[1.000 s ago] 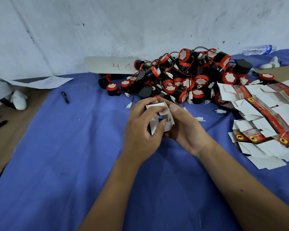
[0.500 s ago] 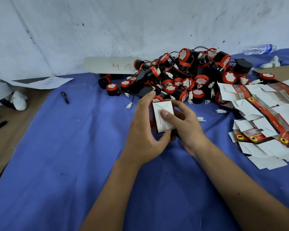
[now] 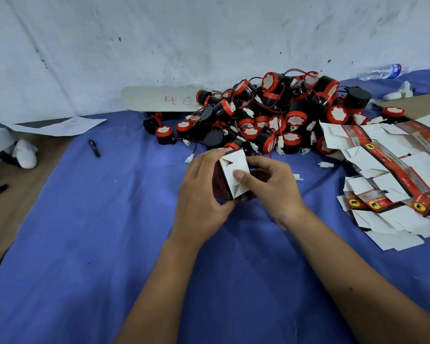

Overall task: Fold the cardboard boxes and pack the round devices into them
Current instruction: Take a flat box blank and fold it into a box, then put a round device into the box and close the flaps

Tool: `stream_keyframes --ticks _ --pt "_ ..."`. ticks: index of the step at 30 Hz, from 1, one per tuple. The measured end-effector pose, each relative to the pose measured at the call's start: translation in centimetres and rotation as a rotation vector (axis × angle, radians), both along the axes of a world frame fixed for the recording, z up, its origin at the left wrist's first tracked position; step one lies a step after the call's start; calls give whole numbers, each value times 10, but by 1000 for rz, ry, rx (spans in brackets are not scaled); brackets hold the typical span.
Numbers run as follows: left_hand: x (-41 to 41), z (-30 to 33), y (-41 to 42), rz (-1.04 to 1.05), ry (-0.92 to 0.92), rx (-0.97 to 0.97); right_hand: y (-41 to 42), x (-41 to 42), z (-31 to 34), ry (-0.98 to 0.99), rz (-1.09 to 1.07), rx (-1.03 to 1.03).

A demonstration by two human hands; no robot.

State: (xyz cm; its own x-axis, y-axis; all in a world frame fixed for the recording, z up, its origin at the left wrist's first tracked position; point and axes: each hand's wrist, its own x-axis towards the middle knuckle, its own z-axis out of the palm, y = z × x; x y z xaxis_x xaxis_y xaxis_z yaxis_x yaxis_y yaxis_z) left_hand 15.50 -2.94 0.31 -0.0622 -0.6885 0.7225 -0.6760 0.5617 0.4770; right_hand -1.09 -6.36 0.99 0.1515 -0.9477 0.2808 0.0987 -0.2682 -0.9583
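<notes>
Head view: a small folded cardboard box with dark red printed sides and a white flap end (image 3: pixel 233 175) is held above the blue cloth-covered table (image 3: pixel 97 244), just in front of the pile of round black devices with red caps and trailing wires (image 3: pixel 266 115). Its long axis runs away from the camera and slightly downward, with the white folded end facing up and toward the camera, tilted to the right. The left hand (image 3: pixel 200 194) wraps its curled fingers around the box's left side. The right hand (image 3: pixel 271 184) grips the right side, thumb pressed on the white flaps.

A yellow round mark shows on the box's lower red edge; its print is too small to read. The grey-white board (image 3: pixel 159 99) behind the pile bears a handwritten "46". The flat unfolded white-and-red cardboard blanks (image 3: pixel 392 175) lie heaped at the right edge, carrying yellow circles with a black animal figure.

Bare blue cloth stretches left of the hands toward a black pen (image 3: pixel 94 148).
</notes>
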Motion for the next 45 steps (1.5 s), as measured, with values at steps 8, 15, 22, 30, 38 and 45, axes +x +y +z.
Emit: stream_keyframes --ticks 8,15,22,30,38,45 --pt "-6 0 0 -8 -22 17 -2 1 -4 100 -176 -24" --pt "-5 0 0 -17 57 30 -2 -3 0 50 -107 19" --pt "-2 0 -1 -57 135 86 -3 -13 8 -200 261 265" --pt "9 -15 -7 -17 59 245 1 -10 4 798 -222 -385" --pt "-1 -13 -10 -48 466 388 18 13 2 1061 -11 -596" --pt "4 -18 -13 213 300 313 18 10 8 400 -290 -663"
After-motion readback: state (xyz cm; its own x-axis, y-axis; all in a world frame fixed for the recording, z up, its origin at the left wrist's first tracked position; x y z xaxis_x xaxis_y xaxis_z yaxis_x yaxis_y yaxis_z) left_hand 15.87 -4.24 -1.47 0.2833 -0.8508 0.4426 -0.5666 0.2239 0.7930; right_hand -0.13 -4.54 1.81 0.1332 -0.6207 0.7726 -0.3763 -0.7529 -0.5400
